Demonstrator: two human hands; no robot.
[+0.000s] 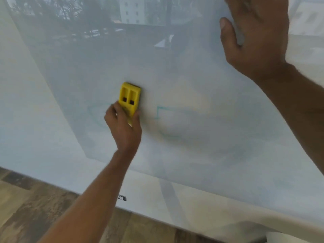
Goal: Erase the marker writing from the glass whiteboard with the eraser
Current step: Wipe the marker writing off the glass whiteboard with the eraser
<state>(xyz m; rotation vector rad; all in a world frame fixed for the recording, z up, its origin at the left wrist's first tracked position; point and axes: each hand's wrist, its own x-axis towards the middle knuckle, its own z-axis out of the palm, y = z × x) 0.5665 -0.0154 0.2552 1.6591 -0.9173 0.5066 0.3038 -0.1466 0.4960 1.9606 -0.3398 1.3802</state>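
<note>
My left hand (pixel 125 127) grips the yellow eraser (pixel 129 99) flat against the glass whiteboard (pixel 192 76), mid-board, between faint teal marker traces (pixel 158 112); right hand (pixel 257 37) open, palm bracing near the upper right edge.

The fingertips of the right hand (pixel 257 37) are cut off by the top edge. The lower half of the eraser (pixel 130 99) is hidden inside the left hand's (pixel 123 125) grip. The marker writing (pixel 162 112) is blurred beyond reading.

Both forearms are bare with no sleeves in view, and the left hand (pixel 123 127) and right hand (pixel 257 37) wear nothing.
</note>
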